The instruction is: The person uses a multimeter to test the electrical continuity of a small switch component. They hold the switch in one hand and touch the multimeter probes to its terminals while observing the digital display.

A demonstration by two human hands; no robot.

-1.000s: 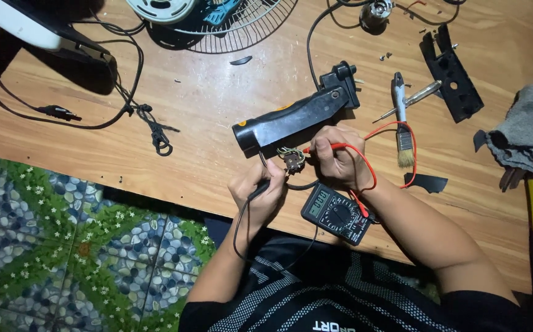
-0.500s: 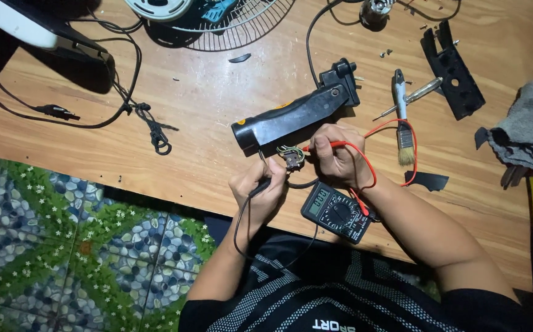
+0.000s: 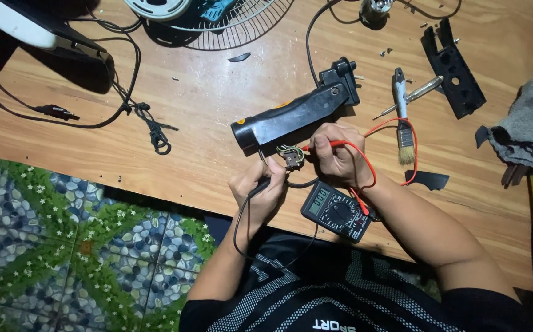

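The left hand (image 3: 259, 187) is closed around a black probe (image 3: 260, 186), its tip at a small switch part (image 3: 292, 157) lying on the wooden bench (image 3: 205, 123). The right hand (image 3: 339, 154) pinches a red probe (image 3: 325, 146) against the same part from the right. Just near of both hands sits a dark meter (image 3: 339, 210), its screen lit, though the reading is too small to tell. A black handle (image 3: 297, 114) lies just beyond, a brush (image 3: 405, 126) to its right.

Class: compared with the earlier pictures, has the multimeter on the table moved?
No. The multimeter lies at the same spot beside the table edge, below the black handle.
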